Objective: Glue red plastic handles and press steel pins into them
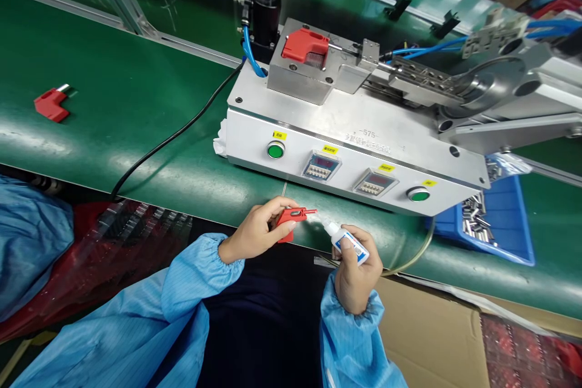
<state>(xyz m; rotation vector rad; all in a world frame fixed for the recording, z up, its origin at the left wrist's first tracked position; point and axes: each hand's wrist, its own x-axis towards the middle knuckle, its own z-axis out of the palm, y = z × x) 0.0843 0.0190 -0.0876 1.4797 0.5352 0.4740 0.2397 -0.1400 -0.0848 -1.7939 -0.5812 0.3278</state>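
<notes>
My left hand [257,231] is closed around a small red plastic part [291,217], held just in front of the grey machine [354,151]. My right hand [357,273] grips a small white glue bottle with a blue label [345,241], its nozzle pointing at the tip of the red part. Another red part [304,47] sits clamped in the metal fixture on top of the machine. A third red part [51,104] lies alone on the green belt at the left.
The machine front carries two green buttons [275,150] and two digital displays. A blue tray of small metal pins [491,224] stands at the right. A black cable [168,139] crosses the belt. A cardboard box [431,327] sits below right.
</notes>
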